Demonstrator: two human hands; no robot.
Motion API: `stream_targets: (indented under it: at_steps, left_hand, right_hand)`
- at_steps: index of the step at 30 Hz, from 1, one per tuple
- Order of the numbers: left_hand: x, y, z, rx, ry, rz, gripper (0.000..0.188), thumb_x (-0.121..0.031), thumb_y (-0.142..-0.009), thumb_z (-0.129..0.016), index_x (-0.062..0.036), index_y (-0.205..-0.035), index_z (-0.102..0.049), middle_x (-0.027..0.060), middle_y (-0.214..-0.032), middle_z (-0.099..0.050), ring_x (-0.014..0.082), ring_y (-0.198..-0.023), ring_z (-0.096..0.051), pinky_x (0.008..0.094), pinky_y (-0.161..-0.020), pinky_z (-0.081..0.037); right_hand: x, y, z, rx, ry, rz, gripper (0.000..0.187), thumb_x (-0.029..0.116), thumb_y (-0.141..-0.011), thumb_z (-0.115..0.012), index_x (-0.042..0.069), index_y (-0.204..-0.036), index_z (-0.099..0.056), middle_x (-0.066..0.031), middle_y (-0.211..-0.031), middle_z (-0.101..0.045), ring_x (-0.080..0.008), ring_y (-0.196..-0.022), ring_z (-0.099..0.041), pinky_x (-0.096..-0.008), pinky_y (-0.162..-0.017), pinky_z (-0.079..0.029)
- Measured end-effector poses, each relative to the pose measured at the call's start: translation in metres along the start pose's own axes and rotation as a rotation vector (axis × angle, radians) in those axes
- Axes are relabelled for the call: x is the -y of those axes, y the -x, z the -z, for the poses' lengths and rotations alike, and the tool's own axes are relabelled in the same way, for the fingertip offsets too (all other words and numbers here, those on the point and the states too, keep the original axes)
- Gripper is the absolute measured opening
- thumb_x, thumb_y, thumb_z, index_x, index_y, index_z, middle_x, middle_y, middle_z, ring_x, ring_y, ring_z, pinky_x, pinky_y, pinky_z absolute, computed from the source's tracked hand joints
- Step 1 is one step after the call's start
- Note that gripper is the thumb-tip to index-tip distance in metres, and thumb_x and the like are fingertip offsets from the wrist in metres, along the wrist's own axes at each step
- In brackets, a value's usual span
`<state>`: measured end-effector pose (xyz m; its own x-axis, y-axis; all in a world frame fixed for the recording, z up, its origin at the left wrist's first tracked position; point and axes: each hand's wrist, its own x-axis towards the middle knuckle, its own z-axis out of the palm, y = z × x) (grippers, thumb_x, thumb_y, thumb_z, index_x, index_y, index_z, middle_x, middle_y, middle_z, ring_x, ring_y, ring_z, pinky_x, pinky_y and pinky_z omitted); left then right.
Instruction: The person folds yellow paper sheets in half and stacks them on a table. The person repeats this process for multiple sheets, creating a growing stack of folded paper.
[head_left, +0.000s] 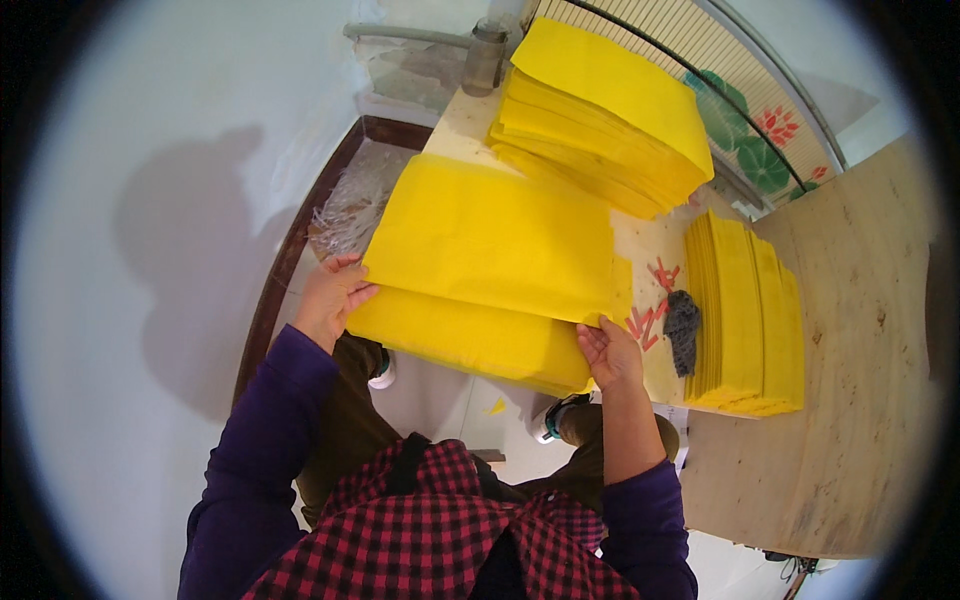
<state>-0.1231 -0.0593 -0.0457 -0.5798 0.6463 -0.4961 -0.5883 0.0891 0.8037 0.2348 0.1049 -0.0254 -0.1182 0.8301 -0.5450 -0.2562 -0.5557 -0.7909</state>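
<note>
A yellow felt-like sheet (490,235) lies over a yellow stack (460,335) at the near end of the table. My left hand (333,300) pinches the sheet's near left corner between thumb and fingers. At the near right corner, my right hand (610,352) is closed on the same sheet, thumb on top. Between the two hands the sheet's near edge runs nearly straight, a little back from the front edge of the stack below.
Behind stands a tall yellow pile (610,120); another yellow stack (745,315) is at the right. Red strips (648,325) and a dark grey knitted cloth (682,330) lie between. A clear jar (486,57) stands at the back left, beside the wall. A wooden board (840,400) is at the right.
</note>
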Motion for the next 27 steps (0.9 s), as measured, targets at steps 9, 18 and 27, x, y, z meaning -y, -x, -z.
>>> stream_targets:
  at_steps: [9,18,27]
  left_hand:
    - [-0.016,0.01,0.015,0.075,-0.205,-0.008,0.039,-0.002,-0.086,-0.056,-0.0019,-0.124,-0.048,0.0094,-0.105,-0.061,0.0181,-0.091,-0.061,0.0318,-0.076,-0.053]
    - [-0.039,0.008,0.016,0.14,-0.459,0.09,0.04,-0.019,-0.089,-0.06,-0.0047,-0.124,-0.049,0.0044,-0.1,-0.061,0.0129,-0.084,-0.059,0.0274,-0.072,-0.049]
    - [-0.06,-0.048,-0.014,0.247,-0.584,0.027,0.03,-0.018,-0.087,-0.064,-0.0051,-0.113,-0.059,0.0029,-0.094,-0.061,0.0116,-0.078,-0.055,0.0252,-0.066,-0.042]
  right_hand:
    - [0.01,0.042,0.008,0.137,0.154,-0.056,0.021,0.01,-0.093,-0.051,-0.004,-0.109,-0.053,-0.0175,-0.092,-0.066,-0.0231,-0.074,-0.068,-0.0297,-0.063,-0.059]
    - [0.017,0.023,0.026,0.211,0.407,-0.115,0.028,0.016,-0.093,-0.055,-0.006,-0.11,-0.057,-0.0153,-0.099,-0.066,-0.0226,-0.085,-0.067,-0.0331,-0.072,-0.059]
    - [0.045,-0.033,0.004,0.19,0.476,-0.017,0.027,0.02,-0.091,-0.06,-0.004,-0.104,-0.06,-0.0088,-0.091,-0.066,-0.0164,-0.074,-0.064,-0.0264,-0.065,-0.054]
